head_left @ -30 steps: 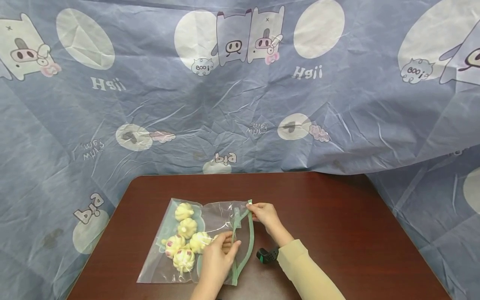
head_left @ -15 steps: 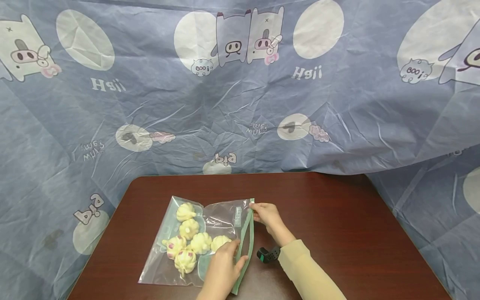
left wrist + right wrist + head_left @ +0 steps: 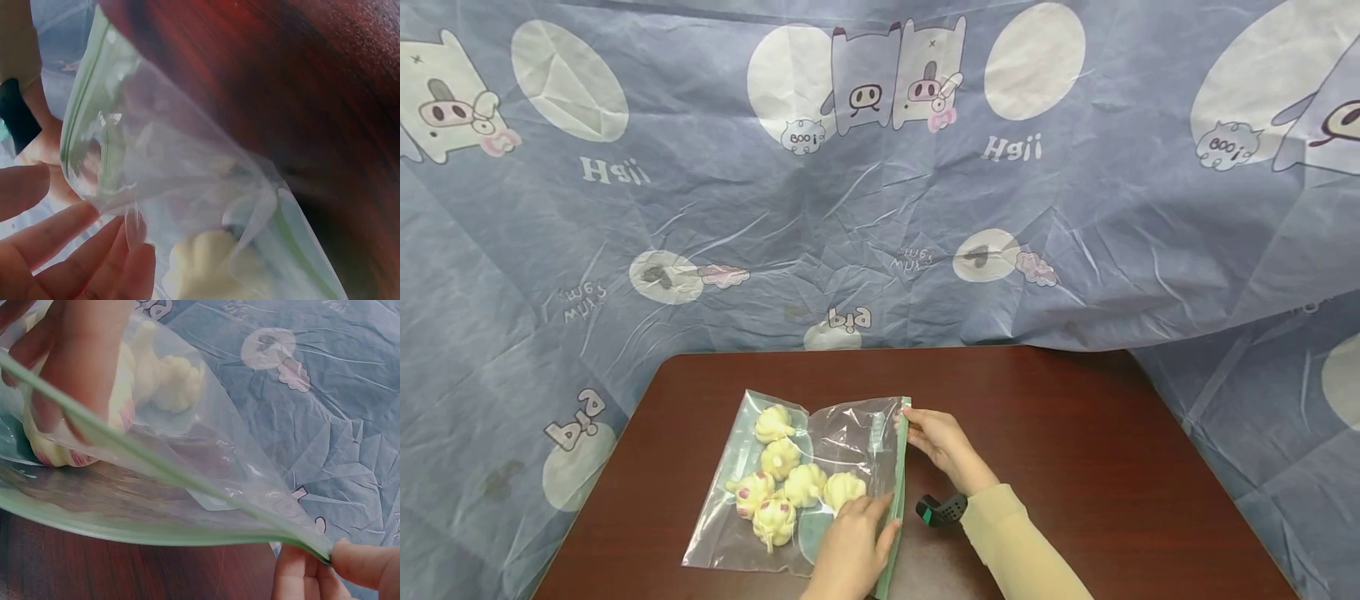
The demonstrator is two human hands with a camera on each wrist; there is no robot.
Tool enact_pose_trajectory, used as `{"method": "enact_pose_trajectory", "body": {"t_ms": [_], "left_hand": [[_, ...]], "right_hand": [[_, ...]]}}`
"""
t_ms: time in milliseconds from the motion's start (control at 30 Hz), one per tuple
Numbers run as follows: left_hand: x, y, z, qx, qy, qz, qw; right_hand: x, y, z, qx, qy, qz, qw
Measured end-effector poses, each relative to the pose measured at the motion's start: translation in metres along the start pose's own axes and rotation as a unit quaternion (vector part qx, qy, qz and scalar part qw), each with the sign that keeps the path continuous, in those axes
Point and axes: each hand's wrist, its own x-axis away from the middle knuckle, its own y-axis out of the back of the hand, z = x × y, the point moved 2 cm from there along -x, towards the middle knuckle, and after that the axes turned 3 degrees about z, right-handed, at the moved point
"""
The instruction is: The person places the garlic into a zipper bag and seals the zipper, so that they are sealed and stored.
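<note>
A clear zip bag [image 3: 842, 433] with a green zip strip along its right edge lies on the table, several garlic bulbs [image 3: 805, 485] inside it. The right hand [image 3: 942, 442] pinches the far corner of the strip between thumb and fingers; the right wrist view shows this hold up close. Near the strip's front end, the left hand [image 3: 853, 546] touches the bag with loosely extended fingers, partly covering the nearest bulb. In the left wrist view its thumb [image 3: 22, 190] stands apart from the fingers. The bag's mouth gapes between two green strips in the right wrist view.
A black and green wrist strap [image 3: 942, 510] sits at the right wrist, beside a cream sleeve [image 3: 1015, 542]. The dark red-brown table [image 3: 1075, 433] extends right and behind the bag. A blue printed cloth [image 3: 880, 208] hangs behind and around the table.
The bag's two green edges have come together in the head view. My left hand has shifted slightly right and toward the near edge, uncovering another bulb. The right hand keeps its pinch.
</note>
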Motion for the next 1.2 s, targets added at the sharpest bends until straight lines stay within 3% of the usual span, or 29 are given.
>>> {"method": "enact_pose_trajectory", "body": {"t_ms": [200, 433, 600, 700, 800, 933, 1200], "left_hand": [[-0.013, 0.013, 0.002, 0.072, 0.020, -0.019, 0.9970], [-0.039, 0.043, 0.003, 0.066, 0.029, -0.046, 0.9963], [-0.064, 0.065, 0.004, 0.090, 0.025, -0.032, 0.9951], [-0.082, 0.069, 0.006, 0.103, 0.027, -0.015, 0.9942], [-0.105, 0.065, 0.009, 0.106, 0.029, -0.002, 0.9940], [-0.132, 0.049, 0.015, 0.096, 0.037, 0.012, 0.9946], [-0.165, 0.015, 0.028, 0.083, 0.065, 0.048, 0.9933]], "right_hand": [[0.001, 0.004, -0.002, -0.017, 0.013, 0.002, 0.9998], [-0.001, 0.004, -0.005, -0.036, 0.024, 0.012, 0.9990], [-0.002, 0.005, -0.007, -0.039, 0.023, 0.014, 0.9989], [-0.003, 0.006, -0.007, -0.033, 0.024, 0.009, 0.9991], [-0.003, 0.008, -0.006, -0.027, 0.029, -0.003, 0.9992], [-0.001, 0.009, -0.005, -0.019, 0.035, -0.014, 0.9991], [0.001, 0.007, -0.005, 0.012, 0.057, -0.019, 0.9981]]}}
